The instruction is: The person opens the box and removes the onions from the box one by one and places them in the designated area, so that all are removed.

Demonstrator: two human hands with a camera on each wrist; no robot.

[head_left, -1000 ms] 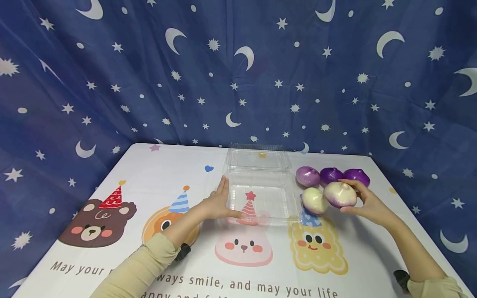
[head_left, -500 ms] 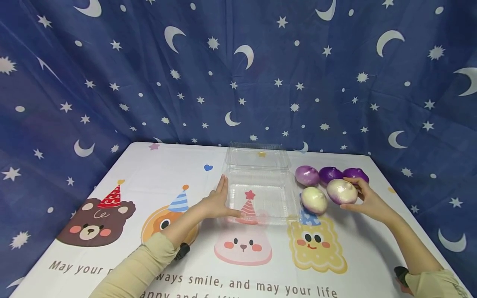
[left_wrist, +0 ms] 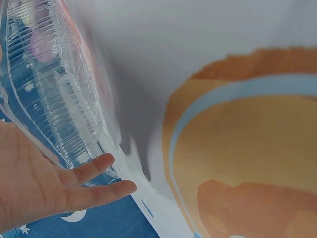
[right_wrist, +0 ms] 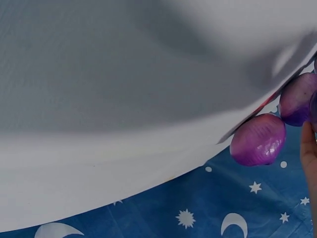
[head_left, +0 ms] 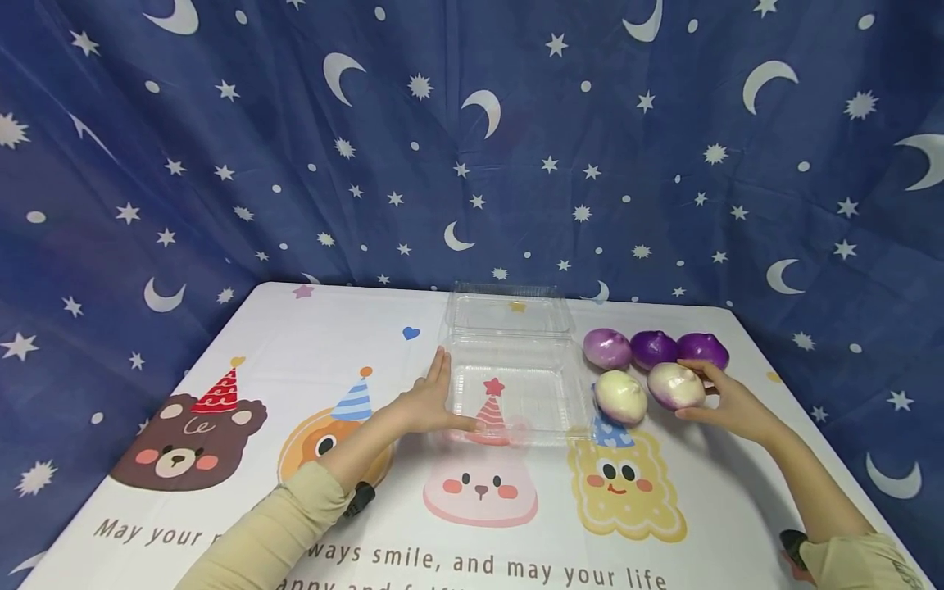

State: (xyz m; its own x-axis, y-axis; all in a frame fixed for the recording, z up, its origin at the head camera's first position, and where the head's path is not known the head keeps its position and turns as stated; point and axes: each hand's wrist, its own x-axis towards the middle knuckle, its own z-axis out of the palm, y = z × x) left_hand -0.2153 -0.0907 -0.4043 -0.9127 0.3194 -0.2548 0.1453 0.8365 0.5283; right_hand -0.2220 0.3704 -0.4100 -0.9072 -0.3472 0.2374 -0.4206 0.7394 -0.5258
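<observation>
In the head view a clear plastic clamshell container [head_left: 546, 429] lies with its lid [head_left: 472, 311] folded back. My left hand [head_left: 428, 406] rests against its left side, fingers straight and thumb at the front edge; straight fingers [left_wrist: 101, 193] show beside its ribbed wall in the left wrist view. My right hand [head_left: 730, 406] holds a whitish onion with a purple underside [head_left: 674, 387] between thumb and fingers, low at the table. Left of it sits another whitish onion [head_left: 621, 398]. Behind are a light purple onion [head_left: 607, 349] and two dark purple onions [head_left: 654, 351], [head_left: 703, 351].
A white printed tablecloth [head_left: 339, 328] with cartoon figures and lettering covers the table. Behind the table hangs a blue curtain [head_left: 413, 180] with moons and stars. In the right wrist view, a purple onion [right_wrist: 258, 140] appears near the tablecloth's edge.
My right hand has shifted the whitish onion slightly right, away from the other whitish one, then lowered it toward the table. The left hand and the container stay put.
</observation>
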